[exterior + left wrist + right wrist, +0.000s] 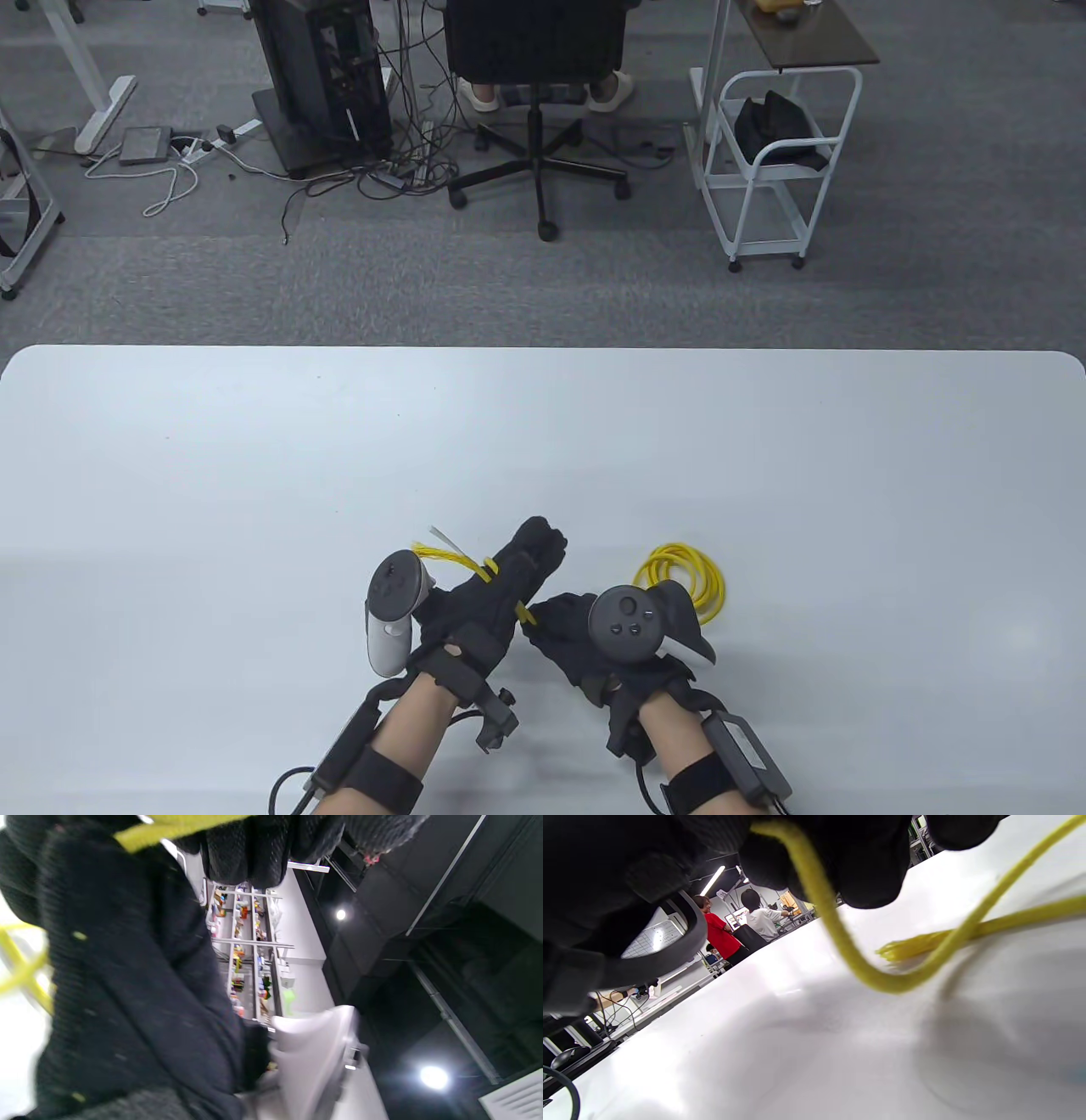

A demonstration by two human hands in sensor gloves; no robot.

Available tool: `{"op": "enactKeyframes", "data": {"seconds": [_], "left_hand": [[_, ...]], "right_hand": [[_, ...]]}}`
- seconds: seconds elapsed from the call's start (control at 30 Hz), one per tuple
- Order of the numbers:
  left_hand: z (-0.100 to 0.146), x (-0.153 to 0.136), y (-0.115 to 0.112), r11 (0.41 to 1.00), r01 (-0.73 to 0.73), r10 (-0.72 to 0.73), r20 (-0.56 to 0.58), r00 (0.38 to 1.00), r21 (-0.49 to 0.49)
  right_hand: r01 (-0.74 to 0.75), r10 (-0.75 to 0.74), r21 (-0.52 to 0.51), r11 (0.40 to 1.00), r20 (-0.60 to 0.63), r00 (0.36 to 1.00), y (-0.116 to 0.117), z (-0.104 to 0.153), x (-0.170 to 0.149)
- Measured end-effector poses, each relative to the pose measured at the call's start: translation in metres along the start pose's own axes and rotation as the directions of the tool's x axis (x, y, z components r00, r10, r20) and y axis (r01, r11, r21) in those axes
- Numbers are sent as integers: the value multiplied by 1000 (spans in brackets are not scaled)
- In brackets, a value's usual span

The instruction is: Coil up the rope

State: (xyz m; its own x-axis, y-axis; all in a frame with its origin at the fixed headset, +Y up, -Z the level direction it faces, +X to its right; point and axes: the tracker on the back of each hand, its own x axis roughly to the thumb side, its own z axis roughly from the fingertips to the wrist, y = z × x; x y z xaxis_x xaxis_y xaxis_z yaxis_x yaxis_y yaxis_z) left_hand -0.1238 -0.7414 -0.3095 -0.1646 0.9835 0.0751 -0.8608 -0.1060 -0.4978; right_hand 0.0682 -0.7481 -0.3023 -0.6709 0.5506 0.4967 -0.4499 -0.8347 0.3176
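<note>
A yellow rope [689, 580] lies partly in loops on the white table [254, 475], just right of my hands. My left hand [509, 577] is raised with the fingers extended, and the rope crosses it; its frayed end [441, 556] sticks out to the left. My right hand [560, 628] pinches the rope where it leaves the left hand. In the right wrist view the rope [840, 950] hangs from the fingers in a low bend over the table. The left wrist view shows rope [169, 827] across the glove.
The table's far edge [543, 350] lies well beyond my hands. Behind it on the floor stand an office chair [536, 93], a white cart [776, 161] and a computer tower [327, 76] with cables.
</note>
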Motion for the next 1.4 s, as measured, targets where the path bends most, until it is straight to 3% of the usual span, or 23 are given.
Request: {"op": "enactKeyframes", "data": {"seconds": [0.3, 0.43, 0.63, 0.8, 1.03, 1.23, 1.4], "left_hand": [[-3, -2, -6, 996, -19, 19, -7, 1000, -90], [-6, -6, -12, 982, -5, -4, -50, 999, -189], [-8, -10, -19, 957, 53, -86, -106, 991, -284], [-8, -17, -23, 900, 101, -207, -212, 955, -424], [-8, -19, -20, 886, 87, -226, -260, 939, -456], [-7, -25, -20, 849, 166, -355, -310, 882, -501], [-6, -28, -11, 886, 208, -359, -331, 872, -414]], "right_hand": [[-35, 36, 16, 999, -76, 996, -1, 1, -15], [-70, 67, -17, 997, -122, 990, -7, 4, -22], [-90, 75, -84, 992, -164, 984, -16, 9, -30], [-99, 77, -132, 986, -164, 984, -22, 11, -30], [-22, -12, -201, 979, -163, 987, -32, 15, -34], [26, -62, -256, 966, -133, 989, -35, 16, -30], [69, -91, -289, 955, -66, 994, -33, 14, -18]]}}
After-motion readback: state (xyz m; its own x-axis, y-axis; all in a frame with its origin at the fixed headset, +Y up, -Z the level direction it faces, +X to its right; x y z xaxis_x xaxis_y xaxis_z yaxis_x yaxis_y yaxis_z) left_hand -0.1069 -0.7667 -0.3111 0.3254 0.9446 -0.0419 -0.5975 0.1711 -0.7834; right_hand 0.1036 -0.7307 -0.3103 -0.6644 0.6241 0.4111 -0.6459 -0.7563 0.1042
